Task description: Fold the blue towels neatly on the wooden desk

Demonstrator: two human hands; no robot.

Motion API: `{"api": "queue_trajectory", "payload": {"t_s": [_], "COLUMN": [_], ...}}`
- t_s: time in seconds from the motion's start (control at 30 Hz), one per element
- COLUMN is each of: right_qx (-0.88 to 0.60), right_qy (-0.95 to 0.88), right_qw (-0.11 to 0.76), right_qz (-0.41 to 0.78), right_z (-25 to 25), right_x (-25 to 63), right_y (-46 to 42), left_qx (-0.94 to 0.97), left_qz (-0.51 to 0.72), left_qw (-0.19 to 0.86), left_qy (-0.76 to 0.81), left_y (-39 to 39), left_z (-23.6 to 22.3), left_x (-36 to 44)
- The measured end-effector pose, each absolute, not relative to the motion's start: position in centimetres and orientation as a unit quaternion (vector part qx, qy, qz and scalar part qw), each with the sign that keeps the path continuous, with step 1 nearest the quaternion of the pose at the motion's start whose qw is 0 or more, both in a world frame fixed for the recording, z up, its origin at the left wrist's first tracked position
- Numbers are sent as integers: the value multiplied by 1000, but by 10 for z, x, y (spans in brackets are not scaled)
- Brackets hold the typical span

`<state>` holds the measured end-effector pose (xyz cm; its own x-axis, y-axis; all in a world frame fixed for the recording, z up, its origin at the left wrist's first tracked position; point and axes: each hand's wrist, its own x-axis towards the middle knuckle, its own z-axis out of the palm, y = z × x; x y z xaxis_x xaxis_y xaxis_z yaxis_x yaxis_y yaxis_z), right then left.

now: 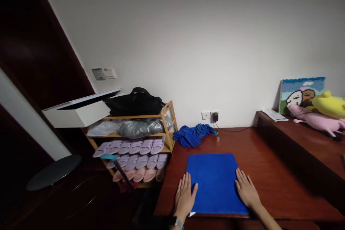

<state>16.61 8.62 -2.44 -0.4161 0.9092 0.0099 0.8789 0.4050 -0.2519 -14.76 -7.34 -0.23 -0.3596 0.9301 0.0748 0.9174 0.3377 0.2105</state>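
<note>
A flat, folded blue towel [214,181] lies on the dark red wooden table [272,172] near its front edge. My left hand [185,197] rests flat at the towel's left edge, fingers stretched out, thumb on the cloth. My right hand [246,189] lies flat on the towel's right edge, fingers apart. Neither hand holds anything. A crumpled blue cloth [194,134] sits at the table's back left corner, well beyond both hands.
A wooden shoe rack [167,129] with several pink and lilac slippers stands left of the table, with a black bag [136,102] and a white box [78,113] on top. A raised shelf [304,133] at right carries plush toys and a picture. A charger [215,116] is plugged into the wall.
</note>
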Motion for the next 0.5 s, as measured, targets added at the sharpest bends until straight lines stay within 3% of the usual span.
{"api": "queue_trajectory", "payload": {"t_s": [0.3,0.5], "right_qx": [-529,-525], "right_qy": [-834,-836], "right_qw": [130,140], "right_qz": [82,72], "right_z": [-57,-61], "right_x": [186,187], "right_y": [51,49], "left_qx": [568,676], "left_qz": [113,187], "left_qw": [-16,-60], "left_qy": [815,711], "left_y": [-67,-44], "left_z": [-7,-1], "left_x": [-148,-45]}}
